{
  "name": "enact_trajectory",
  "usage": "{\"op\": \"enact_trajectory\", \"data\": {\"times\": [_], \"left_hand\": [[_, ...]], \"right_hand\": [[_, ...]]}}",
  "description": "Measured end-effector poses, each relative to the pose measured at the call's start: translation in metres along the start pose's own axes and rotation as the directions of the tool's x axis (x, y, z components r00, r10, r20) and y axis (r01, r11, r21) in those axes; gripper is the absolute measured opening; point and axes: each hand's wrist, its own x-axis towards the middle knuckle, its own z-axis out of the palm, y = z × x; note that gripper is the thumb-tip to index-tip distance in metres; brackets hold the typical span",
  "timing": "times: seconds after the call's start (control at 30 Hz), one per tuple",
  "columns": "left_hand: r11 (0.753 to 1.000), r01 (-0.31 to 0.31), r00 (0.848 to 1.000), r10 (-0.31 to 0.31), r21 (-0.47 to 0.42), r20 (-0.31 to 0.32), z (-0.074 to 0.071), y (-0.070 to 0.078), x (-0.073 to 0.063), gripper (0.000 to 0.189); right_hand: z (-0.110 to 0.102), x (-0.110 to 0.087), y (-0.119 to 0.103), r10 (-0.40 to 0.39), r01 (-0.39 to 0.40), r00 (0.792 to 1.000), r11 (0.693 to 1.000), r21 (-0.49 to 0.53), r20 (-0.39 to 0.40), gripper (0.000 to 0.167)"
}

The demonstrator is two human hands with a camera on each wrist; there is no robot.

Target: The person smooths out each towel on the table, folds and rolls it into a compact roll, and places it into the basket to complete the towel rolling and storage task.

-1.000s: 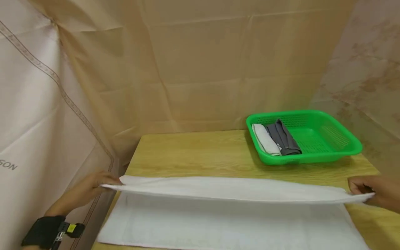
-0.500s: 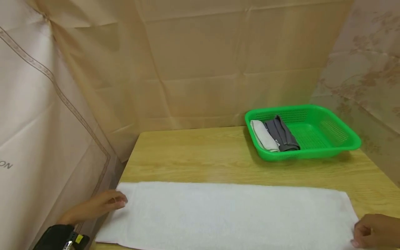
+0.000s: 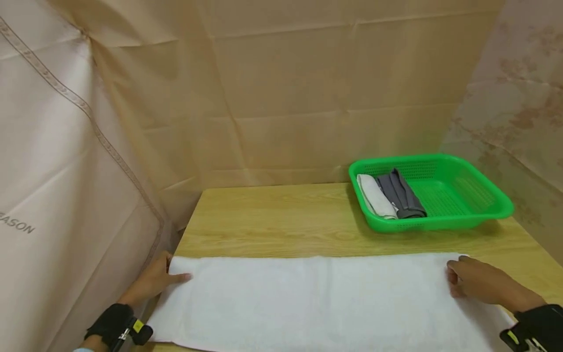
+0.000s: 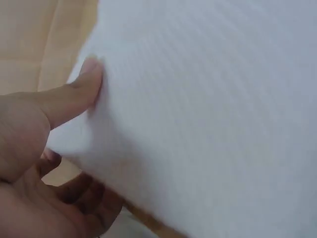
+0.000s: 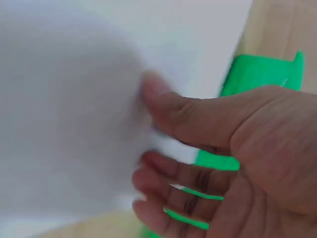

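A folded white towel [image 3: 281,303] lies spread lengthwise across the near part of the table. At its far left corner is my left hand [image 3: 156,277]; the thumb rests straight on the cloth, while the fingers lie beyond and below the edge, apart from the thumb in the left wrist view. Over the towel's right end is my right hand [image 3: 477,281], near the far right corner. Its loosely bent fingers [image 5: 153,181] are spaced away from the thumb in the blurred right wrist view, with no cloth visibly pinched.
A green plastic basket [image 3: 444,225] stands at the back right of the wooden table [image 3: 264,215]. Inside it lie a rolled white cloth [image 3: 376,198] and a folded dark grey cloth [image 3: 401,195]. Fabric sheets [image 3: 281,98] hang behind and at both sides.
The raised towel layer has come down flat. My right hand has moved from the near right edge to the far right corner; my left hand has shifted slightly at the far left corner.
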Motion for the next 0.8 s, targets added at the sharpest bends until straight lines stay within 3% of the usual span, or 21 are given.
{"op": "enact_trajectory", "data": {"times": [0.1, 0.2, 0.27, 0.33, 0.4, 0.47, 0.57, 0.6, 0.63, 0.67, 0.73, 0.8], "left_hand": [[0.998, -0.019, 1.000, 0.018, -0.052, -0.017, -0.001, 0.008, -0.001, 0.063], [0.991, -0.102, 0.994, 0.098, -0.082, -0.047, -0.005, 0.024, -0.002, 0.064], [0.980, -0.175, 0.984, 0.172, -0.097, -0.038, -0.007, 0.042, -0.005, 0.065], [0.964, -0.206, 0.977, 0.211, -0.168, 0.012, -0.007, 0.069, -0.009, 0.058], [0.929, -0.208, 0.963, 0.249, -0.306, 0.100, -0.004, 0.102, -0.014, 0.046], [0.875, -0.161, 0.945, 0.270, -0.457, 0.183, 0.006, 0.138, -0.015, 0.035], [0.746, -0.102, 0.907, 0.341, -0.658, 0.246, 0.031, 0.189, -0.020, 0.036], [0.709, -0.089, 0.896, 0.364, -0.700, 0.255, 0.040, 0.203, -0.021, 0.038], [0.674, -0.079, 0.885, 0.386, -0.735, 0.260, 0.048, 0.216, -0.022, 0.041], [0.647, -0.077, 0.873, 0.412, -0.759, 0.263, 0.056, 0.228, -0.022, 0.044], [0.617, -0.098, 0.856, 0.453, -0.780, 0.250, 0.069, 0.245, -0.019, 0.049], [0.652, -0.200, 0.850, 0.486, -0.731, 0.201, 0.079, 0.252, -0.011, 0.055]], "right_hand": [[-0.005, 0.018, -0.025, -0.023, 0.021, 0.997, 0.999, -0.027, -0.076, 0.024], [-0.010, 0.040, -0.064, -0.079, 0.083, 0.986, 0.996, 0.021, -0.149, 0.016], [-0.014, 0.054, -0.098, -0.105, 0.124, 0.979, 0.987, 0.100, -0.172, 0.012], [-0.017, 0.067, -0.137, -0.132, 0.170, 0.975, 0.961, 0.218, -0.178, 0.008], [-0.019, 0.077, -0.178, -0.173, 0.224, 0.970, 0.904, 0.364, -0.168, 0.010], [-0.022, 0.081, -0.216, -0.179, 0.211, 0.977, 0.807, 0.551, -0.113, 0.023], [-0.026, 0.082, -0.265, -0.196, 0.142, 0.980, 0.628, 0.765, -0.021, 0.048], [-0.027, 0.082, -0.277, -0.190, 0.111, 0.982, 0.575, 0.810, 0.000, 0.055], [-0.028, 0.082, -0.286, -0.169, 0.092, 0.986, 0.541, 0.836, 0.001, 0.060], [-0.029, 0.082, -0.293, -0.152, 0.094, 0.988, 0.515, 0.852, -0.017, 0.062], [-0.029, 0.082, -0.297, -0.094, 0.122, 0.992, 0.506, 0.854, -0.085, 0.058], [-0.030, 0.081, -0.292, -0.037, 0.140, 0.989, 0.505, 0.851, -0.141, 0.049]]}}
